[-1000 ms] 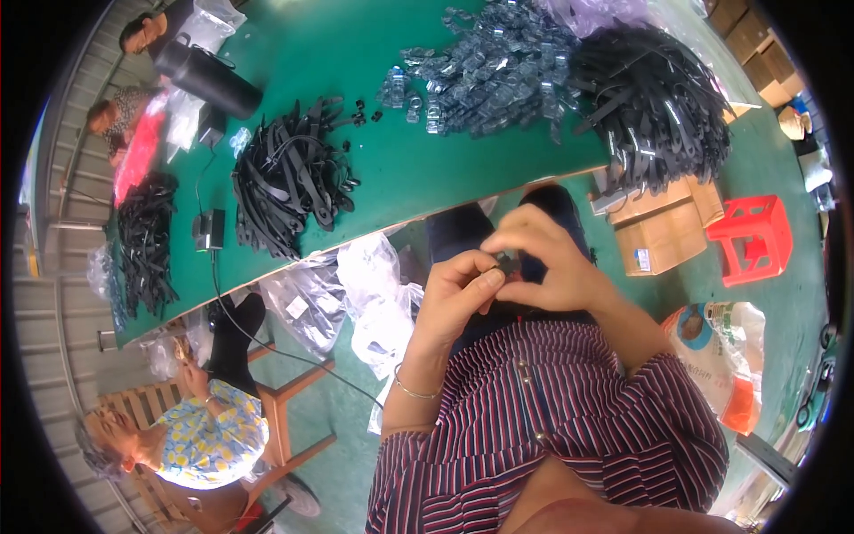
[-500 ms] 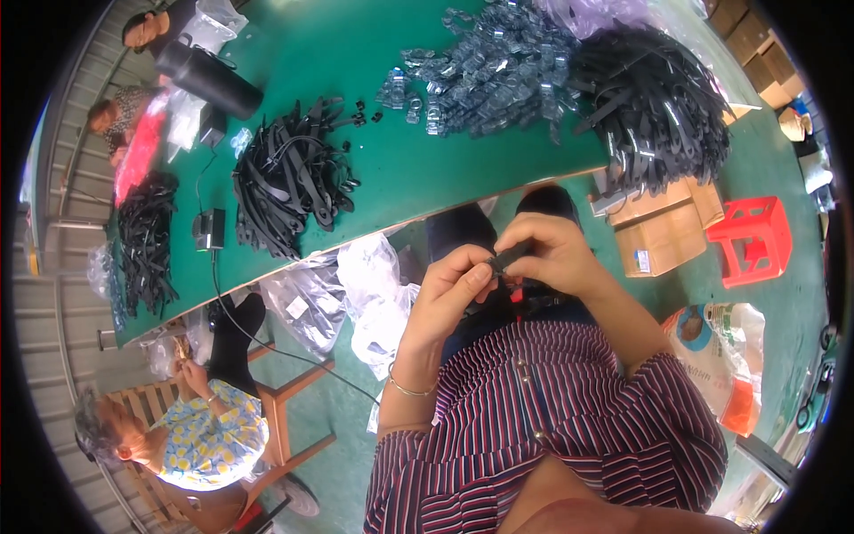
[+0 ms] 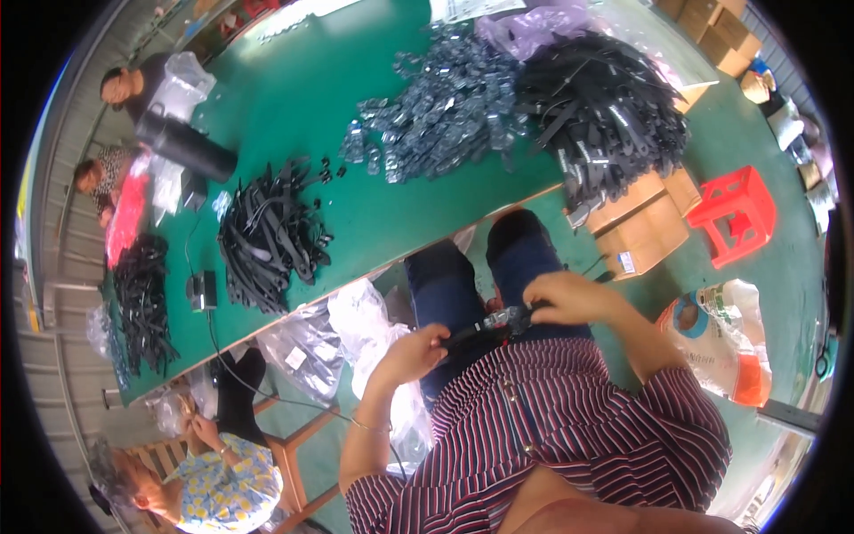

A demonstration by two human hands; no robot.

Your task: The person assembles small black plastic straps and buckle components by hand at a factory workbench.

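Observation:
Over my lap, a black strap (image 3: 467,335) stretches between my two hands. My left hand (image 3: 411,358) pinches its left end, with the fingers closed. On the other side my right hand (image 3: 571,299) is closed on the strap, and a thin dark end sticks out beyond it to the right. Between the hands, close to my striped shirt, a dark shiny buckle (image 3: 503,319) sits along the strap; its details are too small to make out. On the green table (image 3: 356,240) ahead lie a pile of black straps (image 3: 271,236) and a heap of dark translucent buckles (image 3: 445,107).
A larger pile of black straps (image 3: 605,107) hangs over the table edge above cardboard boxes (image 3: 645,231). To the right stand a red stool (image 3: 734,218) and a white sack (image 3: 721,343). Plastic bags (image 3: 307,356) and a seated person (image 3: 218,481) are at the left.
My hands have moved apart and down toward my waist, drawing the strap out between them. The view has shifted, and the buckle now shows between the hands.

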